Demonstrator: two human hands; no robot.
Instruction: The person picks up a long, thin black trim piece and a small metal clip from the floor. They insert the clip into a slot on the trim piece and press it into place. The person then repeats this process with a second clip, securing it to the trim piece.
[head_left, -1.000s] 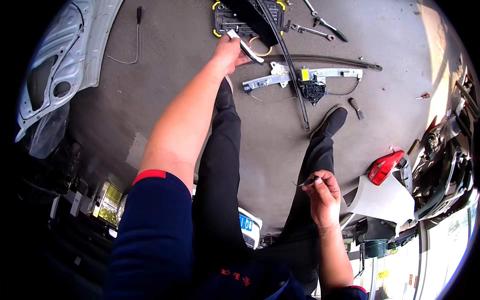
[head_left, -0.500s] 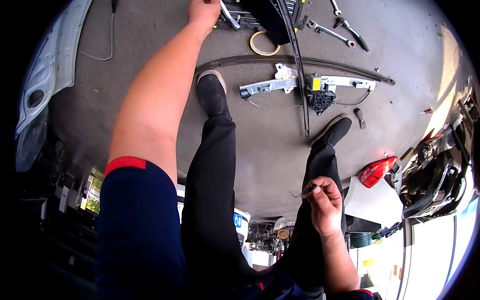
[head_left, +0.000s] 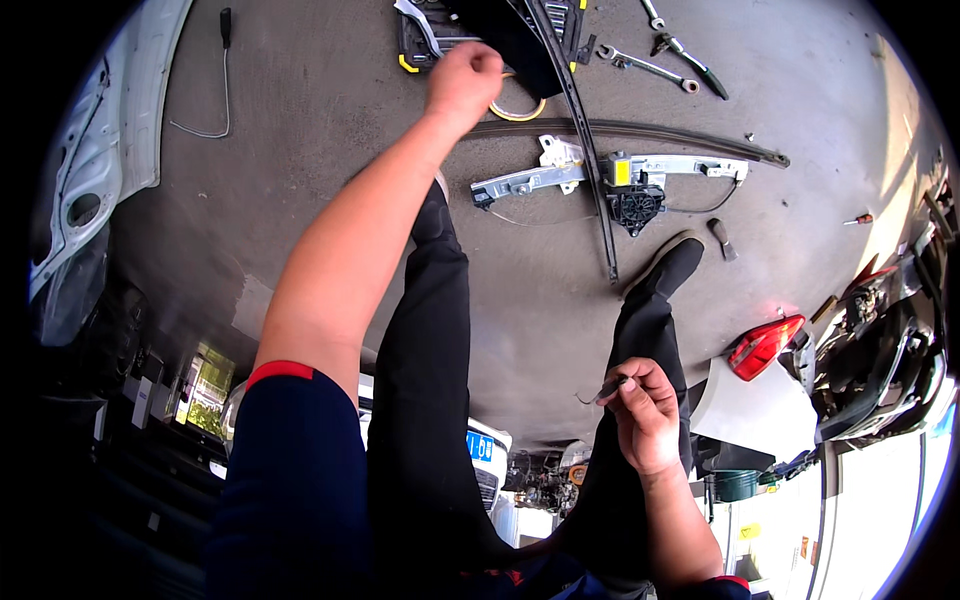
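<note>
Dark piece, pinched in right hand

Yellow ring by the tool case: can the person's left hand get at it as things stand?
Probably yes: the left hand appears right beside the yellow ring, whose near edge lies uncovered. The black panel may crowd its far side, and whether the hand is empty is unclear.

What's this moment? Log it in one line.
left hand: near yellow ring, grip unclear | right hand: pinching small dark piece | on floor: regulator, wrench, scraper
</note>
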